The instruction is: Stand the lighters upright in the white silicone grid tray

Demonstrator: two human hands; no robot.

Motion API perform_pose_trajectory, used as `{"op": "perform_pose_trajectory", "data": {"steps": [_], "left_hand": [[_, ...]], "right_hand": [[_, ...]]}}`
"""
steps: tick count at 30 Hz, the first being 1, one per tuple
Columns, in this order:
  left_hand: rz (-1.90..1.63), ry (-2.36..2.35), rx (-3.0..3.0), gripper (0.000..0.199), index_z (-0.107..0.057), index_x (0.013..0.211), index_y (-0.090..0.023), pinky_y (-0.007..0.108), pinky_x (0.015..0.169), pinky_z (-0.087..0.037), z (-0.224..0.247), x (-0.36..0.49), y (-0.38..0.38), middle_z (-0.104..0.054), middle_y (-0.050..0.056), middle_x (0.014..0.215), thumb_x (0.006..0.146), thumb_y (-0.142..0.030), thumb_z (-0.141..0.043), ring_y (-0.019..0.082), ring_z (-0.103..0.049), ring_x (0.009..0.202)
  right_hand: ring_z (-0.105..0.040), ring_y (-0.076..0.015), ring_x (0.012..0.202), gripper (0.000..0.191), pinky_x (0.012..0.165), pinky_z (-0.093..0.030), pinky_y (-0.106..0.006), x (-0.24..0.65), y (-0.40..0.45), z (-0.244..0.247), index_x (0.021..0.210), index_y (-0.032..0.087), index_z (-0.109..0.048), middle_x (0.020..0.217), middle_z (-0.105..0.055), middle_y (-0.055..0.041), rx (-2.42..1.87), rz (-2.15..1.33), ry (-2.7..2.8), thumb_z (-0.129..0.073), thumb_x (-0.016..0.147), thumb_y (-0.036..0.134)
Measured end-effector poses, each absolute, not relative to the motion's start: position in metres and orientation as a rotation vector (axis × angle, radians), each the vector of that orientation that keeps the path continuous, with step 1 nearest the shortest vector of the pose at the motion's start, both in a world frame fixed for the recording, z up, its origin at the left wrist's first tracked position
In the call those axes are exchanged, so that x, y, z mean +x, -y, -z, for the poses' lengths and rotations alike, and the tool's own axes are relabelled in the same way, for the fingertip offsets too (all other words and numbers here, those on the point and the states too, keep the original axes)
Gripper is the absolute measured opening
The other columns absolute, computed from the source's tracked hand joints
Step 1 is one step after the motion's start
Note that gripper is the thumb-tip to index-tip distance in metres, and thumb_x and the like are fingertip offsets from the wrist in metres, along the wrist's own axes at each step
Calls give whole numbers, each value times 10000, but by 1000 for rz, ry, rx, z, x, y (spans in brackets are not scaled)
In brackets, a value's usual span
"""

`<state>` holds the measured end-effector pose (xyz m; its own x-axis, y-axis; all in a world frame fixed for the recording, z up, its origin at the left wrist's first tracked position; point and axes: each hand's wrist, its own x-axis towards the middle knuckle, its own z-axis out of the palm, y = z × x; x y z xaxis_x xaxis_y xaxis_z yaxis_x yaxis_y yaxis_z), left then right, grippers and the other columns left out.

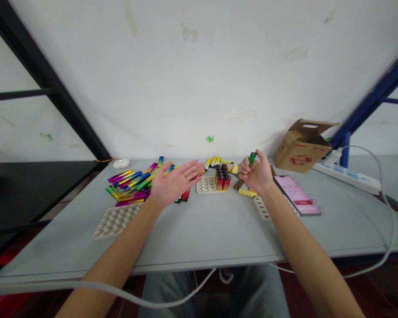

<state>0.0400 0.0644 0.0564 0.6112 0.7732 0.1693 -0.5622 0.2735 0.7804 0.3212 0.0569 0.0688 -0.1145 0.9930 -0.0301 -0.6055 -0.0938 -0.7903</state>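
Through the head camera, the grey table [199,240] fills the lower view, with a cardboard box [301,148] and a power strip [346,176] toward its far right and a smartphone [296,195] nearer. Beige moulded trays [116,221] lie across it, and upright red-and-black lighters [222,177] stand at the end of one. Iridescent slim lighters [129,184] are heaped to the left. The right hand [257,173] is curled shut around a green lighter [252,158], whose top pokes out above the fingers, raised near the table's far side. I'd judge it light, stiff and slick, best pinched across its flat sides. The left hand [175,183] is spread wide, palm up and empty, above the heap, with the forearm reaching forward.
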Motion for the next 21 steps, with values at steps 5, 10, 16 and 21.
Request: {"op": "perform_pose_trajectory", "data": {"steps": [5,10,16,21], "left_hand": [[-853,-236,883,685,-544,1288,-33,492,1156,-203,-54,40,-64,-510,194,1402,865,-533,-344,321,-311,1411],[-812,-227,831,700,-526,1301,-5,495,1139,-219,-54,43,-61,-511,217,1393,870,-527,-347,341,-322,1402],[-777,-204,810,758,-515,1309,14,496,1125,-251,-48,42,-64,-482,240,1409,883,-586,-334,365,-341,1387],[-774,-226,824,752,-530,1295,13,501,1082,-311,-47,41,-65,-521,251,1368,888,-589,-338,386,-421,1329]], "right_hand": [[-474,-142,558,400,435,-390,-224,326,-58,-63,638,210,-404,579,-397,16,-737,-1654,808,-460,819,562],[-264,-84,423,400,350,-161,-165,328,-61,-59,599,207,-345,514,-300,47,-725,-1762,831,-437,813,532],[-129,-72,411,379,356,-109,-175,326,-64,-55,576,213,-316,494,-197,76,-788,-1765,915,-379,816,499],[-115,-74,407,355,359,-108,-188,317,-63,-51,578,219,-320,490,-191,79,-902,-1637,1107,-374,815,477]]}}
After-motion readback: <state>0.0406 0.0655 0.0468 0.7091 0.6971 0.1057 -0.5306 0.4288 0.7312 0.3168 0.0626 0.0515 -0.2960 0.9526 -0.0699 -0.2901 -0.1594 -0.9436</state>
